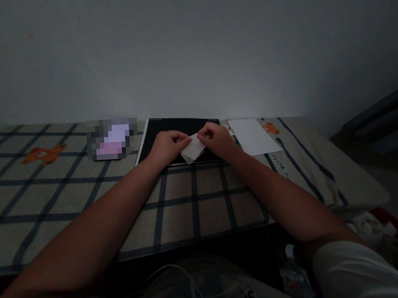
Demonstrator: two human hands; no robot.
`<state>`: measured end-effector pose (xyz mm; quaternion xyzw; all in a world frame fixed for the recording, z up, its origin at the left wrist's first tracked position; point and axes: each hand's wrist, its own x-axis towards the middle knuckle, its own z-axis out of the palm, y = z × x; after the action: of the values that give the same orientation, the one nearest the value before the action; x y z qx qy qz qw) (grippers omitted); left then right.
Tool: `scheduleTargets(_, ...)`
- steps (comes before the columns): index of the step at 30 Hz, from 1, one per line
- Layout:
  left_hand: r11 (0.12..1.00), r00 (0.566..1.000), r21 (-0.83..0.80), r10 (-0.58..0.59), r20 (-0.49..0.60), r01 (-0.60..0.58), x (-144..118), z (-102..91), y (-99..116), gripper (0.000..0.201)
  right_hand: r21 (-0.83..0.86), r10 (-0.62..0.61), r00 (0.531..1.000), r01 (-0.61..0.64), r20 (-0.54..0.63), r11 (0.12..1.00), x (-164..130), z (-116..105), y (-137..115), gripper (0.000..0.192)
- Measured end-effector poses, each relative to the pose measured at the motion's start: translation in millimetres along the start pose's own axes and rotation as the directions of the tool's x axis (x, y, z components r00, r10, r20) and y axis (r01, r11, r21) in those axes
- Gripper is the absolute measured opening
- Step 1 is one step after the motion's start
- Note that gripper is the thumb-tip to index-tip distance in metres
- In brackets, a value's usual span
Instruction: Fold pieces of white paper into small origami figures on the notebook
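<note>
Small white paper (192, 148) at the near edge of the black mat (179, 130), 12 o'clock from me. Left hand (167, 144) pinches its 9 o'clock edge, right hand (216, 138) its 3 o'clock edge, fingers closed tight. Best to align the edges squarely, press the crease flat against the mat. Spare sheet (252, 136) at 1 o'clock on the checked bench (195, 198).

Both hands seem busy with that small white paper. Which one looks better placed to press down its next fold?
Probably the right hand: its fingertips sit on top of the paper, while the left hand grips the paper's left edge over the black board, steadying it.
</note>
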<state>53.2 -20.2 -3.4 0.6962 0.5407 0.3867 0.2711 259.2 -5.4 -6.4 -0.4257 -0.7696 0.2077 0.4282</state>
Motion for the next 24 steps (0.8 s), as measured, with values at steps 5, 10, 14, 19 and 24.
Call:
scheduleTargets(5, 0.984, 0.992, 0.134, 0.120, -0.033, -0.115, -1.9, -0.5, 2.8, 0.022, 0.175, 0.078, 0.995, -0.086, 0.056, 0.981, 0.0, 4.7, 6.2, 0.025)
scheduleTargets(10, 0.996, 0.998, 0.062, 0.063, -0.020, -0.062, -1.0, 0.3, 2.5, 0.022, 0.136, 0.073, 0.995, -0.082, 0.075, 0.987, 2.8, 1.6, 7.7, 0.018)
scheduleTargets(14, 0.997, 0.999, -0.058, -0.044, -0.024, 0.043, 0.5, 1.7, -0.1, 0.025, 0.101, 0.127, 0.989, -0.135, 0.073, 0.986, 3.4, -2.1, 6.5, 0.015)
scheduleTargets(19, 1.000, 1.000, -0.008, -0.012, -0.007, 0.011, -0.8, 1.4, 1.5, 0.023, 0.085, 0.128, 0.989, -0.135, 0.074, 0.987, 2.5, -1.2, 7.4, 0.013)
scheduleTargets(24, 0.971, 0.989, 0.189, 0.151, -0.005, -0.147, -4.2, -0.4, 7.4, 0.018, 0.188, 0.111, 0.986, -0.134, 0.126, 0.973, -0.6, 3.0, 4.4, 0.022)
